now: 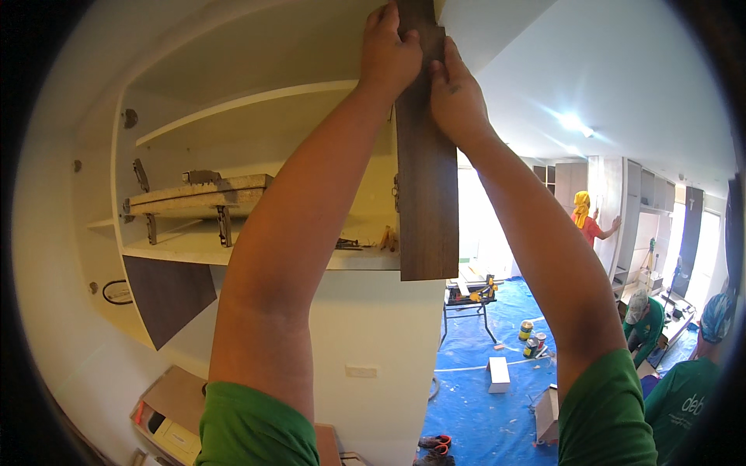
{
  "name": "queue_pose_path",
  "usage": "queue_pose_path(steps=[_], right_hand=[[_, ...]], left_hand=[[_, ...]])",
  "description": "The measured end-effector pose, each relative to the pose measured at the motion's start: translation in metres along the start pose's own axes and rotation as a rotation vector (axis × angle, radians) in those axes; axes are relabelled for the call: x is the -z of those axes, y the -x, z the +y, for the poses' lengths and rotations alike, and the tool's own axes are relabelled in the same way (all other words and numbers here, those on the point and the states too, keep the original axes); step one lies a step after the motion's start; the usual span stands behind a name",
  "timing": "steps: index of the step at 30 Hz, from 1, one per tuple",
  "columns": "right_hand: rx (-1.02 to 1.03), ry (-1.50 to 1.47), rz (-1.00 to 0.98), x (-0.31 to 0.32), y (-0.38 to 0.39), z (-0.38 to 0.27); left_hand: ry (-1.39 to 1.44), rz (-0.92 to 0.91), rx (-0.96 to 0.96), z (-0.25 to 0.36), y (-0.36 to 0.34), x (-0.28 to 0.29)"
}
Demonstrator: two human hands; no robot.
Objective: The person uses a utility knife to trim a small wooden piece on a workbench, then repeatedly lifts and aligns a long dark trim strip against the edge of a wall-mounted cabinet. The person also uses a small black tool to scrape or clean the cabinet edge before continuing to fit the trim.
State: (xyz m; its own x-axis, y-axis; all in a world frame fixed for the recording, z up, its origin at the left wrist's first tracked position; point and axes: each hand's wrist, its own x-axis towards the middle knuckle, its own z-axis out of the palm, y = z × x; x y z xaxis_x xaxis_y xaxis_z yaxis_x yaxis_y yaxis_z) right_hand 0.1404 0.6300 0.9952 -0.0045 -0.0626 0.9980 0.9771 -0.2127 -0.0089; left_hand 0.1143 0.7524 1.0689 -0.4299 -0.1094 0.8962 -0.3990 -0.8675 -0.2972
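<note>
Overhead, both arms reach up to a long dark wood-grain panel (427,202) that stands upright along the right side of a white wall cabinet (256,101). My left hand (391,53) is closed on the panel's left edge near the top, thumb pressed to its face. A little lower, my right hand (460,99) grips the opposite edge, thumb on the front and fingers partly hidden. Between the hands, a narrower dark piece (417,14) shows at the panel's upper end. Whether the two pieces are joined I cannot tell.
Boards with hinges (200,194) lie on the cabinet shelf, near small loose hardware (351,245). A dark flap (169,299) hangs below. Blue sheeting (466,349) covers the floor, with paint cans (531,342) and a work stand (470,295). Several people work at right.
</note>
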Motion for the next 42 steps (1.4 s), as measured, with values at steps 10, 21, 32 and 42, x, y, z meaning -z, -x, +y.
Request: queue_pose_path(steps=[10,21,32,42], right_hand=[[-0.050,0.000,-0.043,0.008,0.000,-0.012],[0.012,-0.010,-0.003,0.002,-0.005,0.003],[-0.030,-0.112,0.028,-0.007,-0.006,0.003],[-0.014,-0.035,0.022,-0.004,-0.007,0.000]], left_hand=[[0.053,-0.094,0.098,-0.004,-0.006,0.002],[-0.023,-0.240,0.264,0.017,-0.012,0.007],[-0.042,-0.198,0.099,-0.019,-0.021,-0.007],[-0.056,-0.226,0.073,-0.024,-0.025,-0.010]])
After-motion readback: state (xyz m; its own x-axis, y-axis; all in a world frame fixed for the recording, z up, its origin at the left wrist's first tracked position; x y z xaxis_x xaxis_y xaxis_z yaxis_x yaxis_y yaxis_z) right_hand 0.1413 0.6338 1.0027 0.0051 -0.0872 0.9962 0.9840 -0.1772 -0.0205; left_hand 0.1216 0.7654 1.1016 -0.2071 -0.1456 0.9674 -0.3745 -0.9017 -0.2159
